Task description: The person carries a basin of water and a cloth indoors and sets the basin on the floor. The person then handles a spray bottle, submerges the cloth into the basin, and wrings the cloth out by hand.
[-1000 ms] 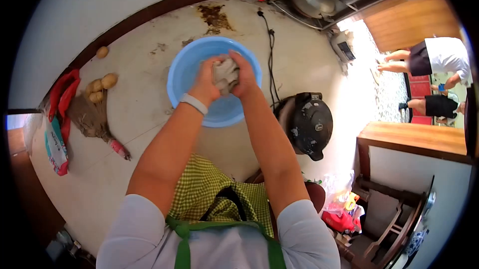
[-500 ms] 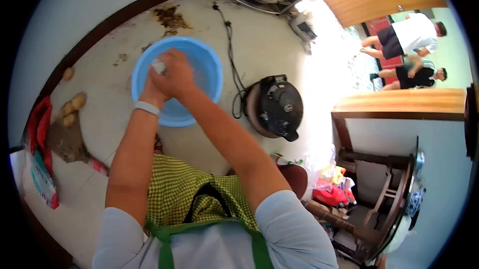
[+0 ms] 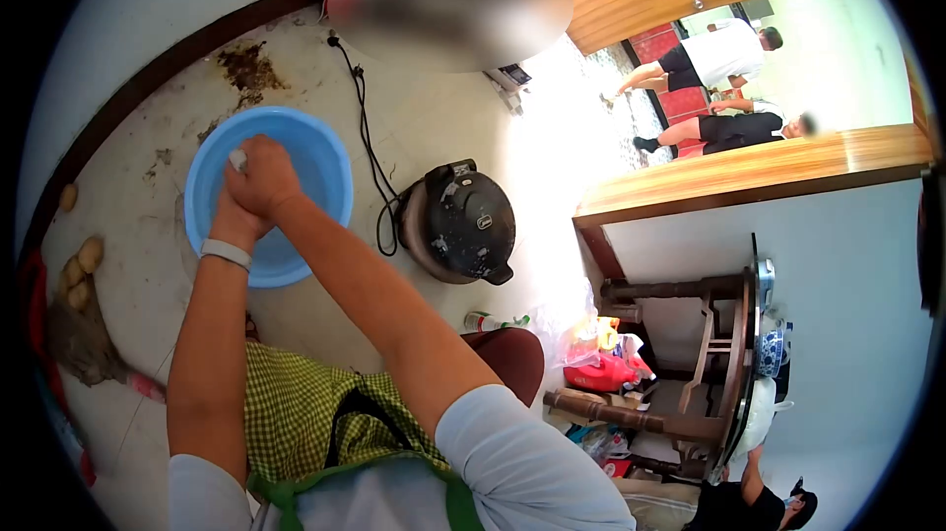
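Note:
Over a light-blue plastic basin (image 3: 335, 176) on the floor, my two hands are pressed together. My right hand (image 3: 270, 176) is closed on top, its fingers wrapped round a small white bundle, perhaps a wet cloth (image 3: 237, 160), with only one end poking out. Beneath it, my left hand (image 3: 235, 220) is closed against the same bundle; its fingers are mostly hidden by the right hand. A pale band (image 3: 226, 252) circles my left wrist. The inside of the basin shows blue around my hands.
A black round electric pan (image 3: 463, 224) and its cord (image 3: 362, 107) lie right of the basin. Several potatoes (image 3: 77, 275) spill from a net bag (image 3: 84, 344) at left. A wooden table (image 3: 680, 288) stands at right. Several people are nearby, two beyond the doorway.
My view has swung to the right, so the basin and pan sit further left. A person in black shows at the lower right. My hands stay clasped round the white bundle.

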Demonstrator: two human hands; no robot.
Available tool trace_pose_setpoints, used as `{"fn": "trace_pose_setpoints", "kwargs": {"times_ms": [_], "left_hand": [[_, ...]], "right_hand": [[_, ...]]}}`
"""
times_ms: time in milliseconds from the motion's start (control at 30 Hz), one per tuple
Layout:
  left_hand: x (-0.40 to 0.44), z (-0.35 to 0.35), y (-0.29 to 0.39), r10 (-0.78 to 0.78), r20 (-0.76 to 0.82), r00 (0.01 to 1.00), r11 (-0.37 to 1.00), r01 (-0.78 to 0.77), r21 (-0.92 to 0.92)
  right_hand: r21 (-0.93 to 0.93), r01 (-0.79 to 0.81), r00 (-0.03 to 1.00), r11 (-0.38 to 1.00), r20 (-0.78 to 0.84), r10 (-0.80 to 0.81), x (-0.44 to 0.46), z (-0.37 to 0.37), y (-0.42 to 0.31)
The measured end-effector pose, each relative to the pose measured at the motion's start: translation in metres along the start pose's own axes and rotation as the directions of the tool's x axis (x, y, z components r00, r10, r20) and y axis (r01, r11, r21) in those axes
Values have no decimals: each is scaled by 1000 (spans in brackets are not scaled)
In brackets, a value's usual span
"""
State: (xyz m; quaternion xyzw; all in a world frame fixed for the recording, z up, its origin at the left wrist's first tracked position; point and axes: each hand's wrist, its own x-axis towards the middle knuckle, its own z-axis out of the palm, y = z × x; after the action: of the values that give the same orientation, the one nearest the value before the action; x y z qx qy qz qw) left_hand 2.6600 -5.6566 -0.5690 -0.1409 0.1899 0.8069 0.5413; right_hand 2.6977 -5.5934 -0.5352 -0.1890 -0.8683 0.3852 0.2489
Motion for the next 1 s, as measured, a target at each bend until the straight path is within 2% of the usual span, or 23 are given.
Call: {"fn": "trace_pose_setpoints", "kwargs": {"times_ms": [200, 267, 567, 633, 667, 700, 800, 867, 900, 967, 1000], "left_hand": [[0, 3, -8, -42, -4, 999, 999, 42, -21], [0, 4, -9, -51, -7, 999, 998, 51, -28], [-6, 10, -10, -44, -22, 999, 997, 43, -61], [7, -15, -8, -18, 181, 983, 999, 24, -32], [15, -29, -9, 1, 377, 926, 1000, 3, -9], [20, -36, -10, 2, 379, 925, 1000, 1, -8], [18, -30, -8, 1, 240, 971, 1000, 3, -16], [11, -18, -5, -2, 169, 986, 1000, 4, -11], [9, -13, -5, -4, 141, 990, 1000, 5, -9], [4, -4, -2, 0, 95, 995, 1000, 1, -3], [1, 1, -2, 3, 72, 997, 1000, -3, 0]], "right_hand": [[-132, -86, 994, 988, 62, 94, 7, -8, -5], [-199, -115, 980, 973, 139, 144, 9, -13, -8], [-294, -77, 965, 953, 217, 145, 15, -18, -21], [-279, -71, 970, 958, 205, 132, 15, -19, -21], [-267, -66, 974, 961, 192, 121, 14, -19, -21], [-267, -64, 974, 962, 191, 118, 14, -19, -21], [-238, -80, 983, 968, 142, 116, 8, -16, -13], [-54, -10, 991, 999, -133, 2, 0, -9, -11], [-59, -2, 990, 998, -141, -7, -3, -12, -15], [137, -134, 988, 981, -57, 142, -9, -19, -23], [134, -124, 989, 983, -69, 134, -13, -13, -15]]}}
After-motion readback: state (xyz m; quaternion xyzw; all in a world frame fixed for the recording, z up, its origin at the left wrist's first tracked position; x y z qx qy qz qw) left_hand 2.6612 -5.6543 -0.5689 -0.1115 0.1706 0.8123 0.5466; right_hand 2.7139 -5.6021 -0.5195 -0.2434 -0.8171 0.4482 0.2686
